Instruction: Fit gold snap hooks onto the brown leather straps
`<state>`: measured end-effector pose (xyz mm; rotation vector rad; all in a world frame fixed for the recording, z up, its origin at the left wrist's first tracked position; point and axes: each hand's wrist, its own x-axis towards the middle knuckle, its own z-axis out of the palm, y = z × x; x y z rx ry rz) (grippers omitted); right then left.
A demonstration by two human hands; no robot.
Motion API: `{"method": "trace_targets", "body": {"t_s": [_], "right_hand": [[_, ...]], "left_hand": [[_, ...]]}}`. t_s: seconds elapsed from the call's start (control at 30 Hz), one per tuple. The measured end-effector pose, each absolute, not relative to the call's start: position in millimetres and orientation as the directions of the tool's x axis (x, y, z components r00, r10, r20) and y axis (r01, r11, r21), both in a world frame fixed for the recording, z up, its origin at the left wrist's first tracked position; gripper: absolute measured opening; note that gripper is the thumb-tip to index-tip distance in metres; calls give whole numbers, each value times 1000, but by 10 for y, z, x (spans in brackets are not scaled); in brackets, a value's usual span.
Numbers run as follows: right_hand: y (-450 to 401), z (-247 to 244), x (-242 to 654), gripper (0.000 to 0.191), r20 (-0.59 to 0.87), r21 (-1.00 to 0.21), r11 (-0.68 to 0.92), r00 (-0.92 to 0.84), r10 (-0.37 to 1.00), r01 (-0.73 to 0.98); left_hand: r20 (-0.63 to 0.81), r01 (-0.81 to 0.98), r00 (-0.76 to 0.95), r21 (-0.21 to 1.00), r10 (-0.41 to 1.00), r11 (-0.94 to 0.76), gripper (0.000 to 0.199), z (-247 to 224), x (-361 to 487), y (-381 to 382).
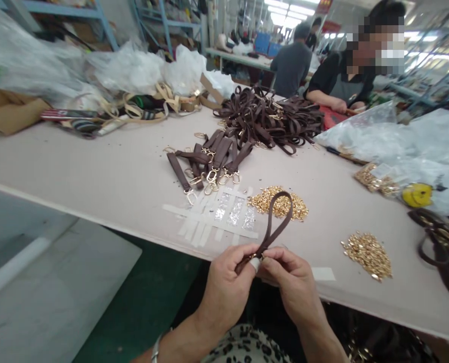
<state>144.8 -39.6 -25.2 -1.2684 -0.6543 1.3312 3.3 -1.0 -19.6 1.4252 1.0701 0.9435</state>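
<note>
A looped dark brown strap stands up between my hands at the table's front edge. My left hand is closed round its lower end, with something white on the thumb. The fingers of my right hand pinch the same end, where a bit of gold metal shows; its exact shape is hidden. Just behind the loop lies a pile of small gold pieces. Another gold pile sits further right. Tape strips with small clear packets are stuck left of the loop.
Short brown straps with gold clips lie mid-table, before a large heap of brown straps. Plastic bags and a cardboard piece line the back left. More bags and a yellow tape measure are right. A person sits across.
</note>
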Motion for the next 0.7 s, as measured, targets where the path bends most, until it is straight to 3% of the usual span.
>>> {"method": "trace_targets", "body": {"t_s": [0.2, 0.4, 0.47, 0.6, 0.7], "right_hand": [[-415, -227, 1403, 20, -250, -941, -177, 240, 938, -290], [-432, -246, 1381, 19, -208, -951, -131, 268, 941, -280], [-449, -251, 1410, 18, -197, -960, -131, 266, 944, -247], [-454, -302, 1477, 20, -224, -945, -145, 259, 940, -292], [-452, -359, 1483, 19, -210, -950, -131, 268, 940, -285]], "left_hand": [[176, 240, 316, 936, 932, -258, 27, -212, -55, 3], [195, 218, 310, 938, 930, -270, 26, -232, -45, 22], [128, 182, 317, 964, 940, -192, 25, -198, -19, 15], [-126, -49, 381, 987, 916, 156, 24, -102, 57, -1], [-188, -146, 375, 955, 908, 258, 23, -62, 106, -20]]}}
